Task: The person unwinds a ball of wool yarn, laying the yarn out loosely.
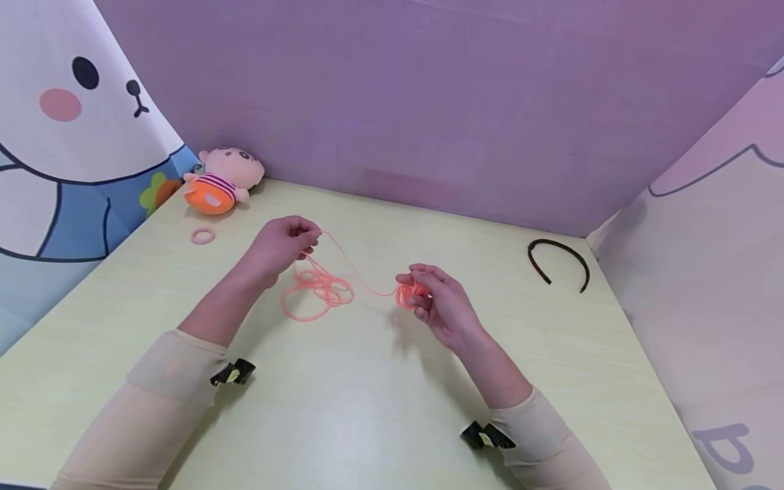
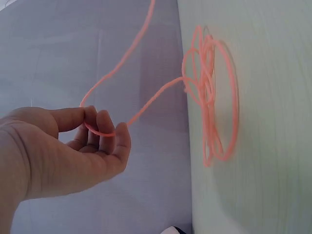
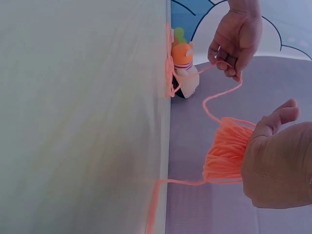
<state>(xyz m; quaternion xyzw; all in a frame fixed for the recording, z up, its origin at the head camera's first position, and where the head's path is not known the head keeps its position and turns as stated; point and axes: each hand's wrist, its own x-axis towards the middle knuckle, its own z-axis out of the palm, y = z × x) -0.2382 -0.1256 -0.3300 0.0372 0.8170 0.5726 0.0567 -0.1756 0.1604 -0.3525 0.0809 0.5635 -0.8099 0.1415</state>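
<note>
Between thumb and fingers my left hand (image 1: 285, 246) pinches a strand of coral-coloured yarn, and the strand also runs across its other fingers in the left wrist view. Below and beside that hand, loose loops of the same yarn (image 1: 327, 286) lie on the table. My right hand (image 1: 452, 309), raised off the table, holds a wound bundle of yarn (image 3: 226, 151); many turns lie side by side at its fingers, which the bundle partly hides. A slack strand (image 1: 355, 271) joins the two hands. Another strand hangs from the bundle in the right wrist view.
A plush doll (image 1: 223, 180) in orange and stripes sits at the back left corner, with a pink ring (image 1: 203, 236) in front of it. On the right lies a dark headband (image 1: 560, 243). A purple wall (image 1: 429, 102) closes off the back of the table (image 1: 343, 408).
</note>
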